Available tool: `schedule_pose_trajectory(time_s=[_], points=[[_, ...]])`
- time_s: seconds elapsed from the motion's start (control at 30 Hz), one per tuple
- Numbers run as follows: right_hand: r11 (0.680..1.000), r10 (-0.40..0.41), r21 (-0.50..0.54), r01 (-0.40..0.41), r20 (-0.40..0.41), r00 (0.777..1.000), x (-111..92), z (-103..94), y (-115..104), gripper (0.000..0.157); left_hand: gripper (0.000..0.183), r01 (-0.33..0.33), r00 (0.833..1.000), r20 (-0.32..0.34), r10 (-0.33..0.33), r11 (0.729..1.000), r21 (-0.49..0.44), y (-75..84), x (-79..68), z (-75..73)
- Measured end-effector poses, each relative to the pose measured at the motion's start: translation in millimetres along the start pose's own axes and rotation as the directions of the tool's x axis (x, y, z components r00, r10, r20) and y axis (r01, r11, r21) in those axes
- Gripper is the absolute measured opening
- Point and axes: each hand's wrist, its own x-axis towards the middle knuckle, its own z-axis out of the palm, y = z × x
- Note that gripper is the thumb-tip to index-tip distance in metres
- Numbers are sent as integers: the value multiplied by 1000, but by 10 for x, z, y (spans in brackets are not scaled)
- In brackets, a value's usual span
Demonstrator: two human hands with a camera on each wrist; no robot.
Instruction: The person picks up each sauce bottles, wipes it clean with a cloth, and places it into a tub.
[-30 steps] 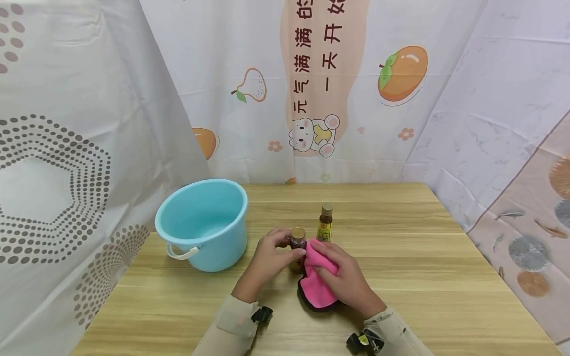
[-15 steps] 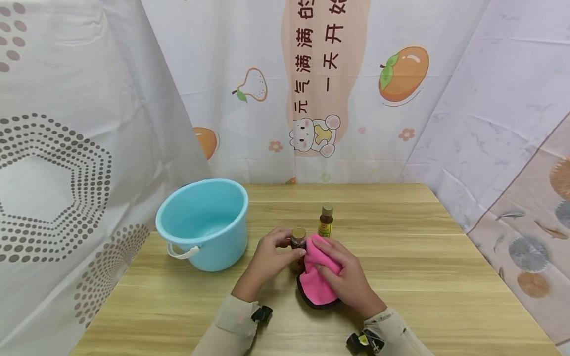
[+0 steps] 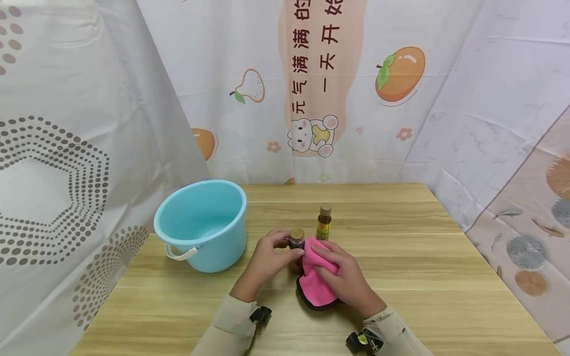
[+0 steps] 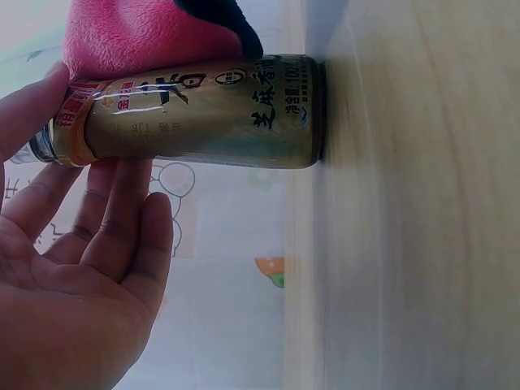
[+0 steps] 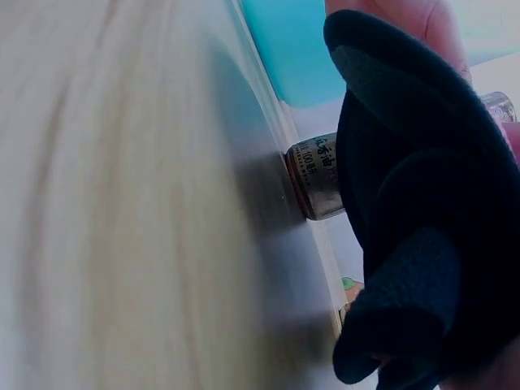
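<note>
My left hand (image 3: 265, 258) grips a small sesame oil bottle (image 3: 297, 240) near its neck, thumb on one side and fingers on the other. The bottle stands upright with its gold-brown cap on; its gold label (image 4: 187, 114) shows in the left wrist view, the base at the tabletop. Bunched in my right hand (image 3: 347, 282) is a pink cloth (image 3: 317, 289) with dark edging, pressed against the bottle's right side. Its dark underside (image 5: 414, 203) covers much of the bottle in the right wrist view.
Just behind the cloth stands a second small dark bottle (image 3: 324, 225) with a yellow label, its lower part hidden. A light-blue bucket (image 3: 222, 249) with a white handle is to the left on the wooden table (image 3: 401, 277). Printed curtains (image 3: 249, 133) hang behind.
The cloth in my right hand shifted slightly up along the bottle, then slightly back down. My left hand keeps its grip, and the bottle stays in place.
</note>
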Motion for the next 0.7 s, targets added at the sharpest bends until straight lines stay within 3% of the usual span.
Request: schedule_pose_trajectory(time_s=[0.7], points=[[982,131,-140,-123,52,990,-6,21,3,51,39,-25,1000,2,25,1000,-2,-1,-4,7]])
